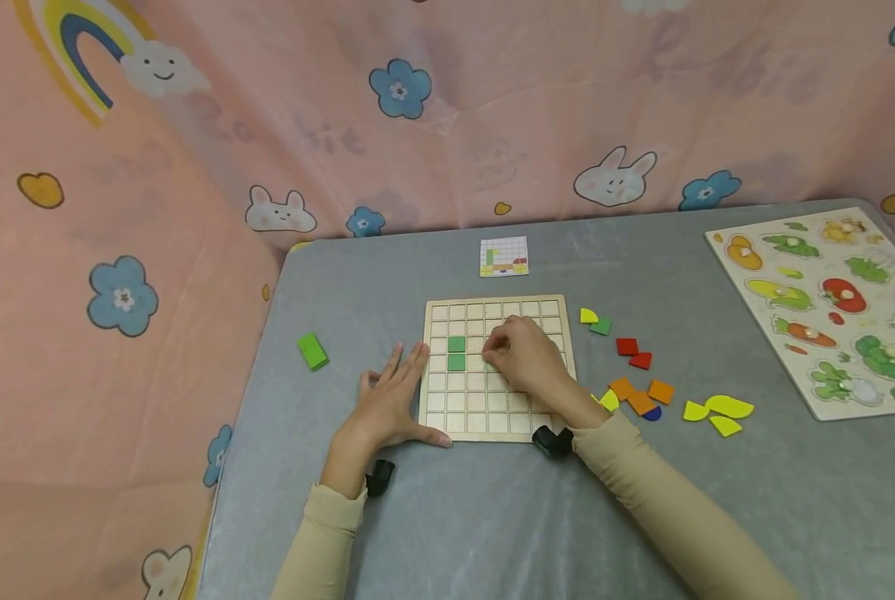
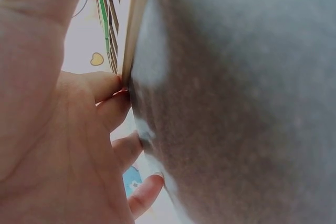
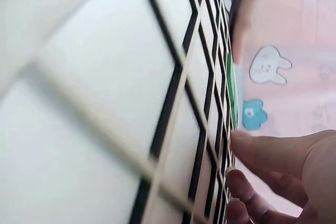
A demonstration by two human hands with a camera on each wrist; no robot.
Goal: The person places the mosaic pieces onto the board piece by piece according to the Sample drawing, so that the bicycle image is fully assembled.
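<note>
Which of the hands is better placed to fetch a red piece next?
Right, probably: the right hand is over the board, nearer the red pieces beyond the board's right side. The left hand touches its left edge, farther away.

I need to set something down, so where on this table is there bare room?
The table is bare between the card and vegetable puzzle, between the green block and left hand, and at near right, below the yellow pieces and beside the right sleeve. It's crowded right of the grid board, where red pieces and orange pieces cluster.

Matt wooden grid board (image 1: 476,400)
</note>
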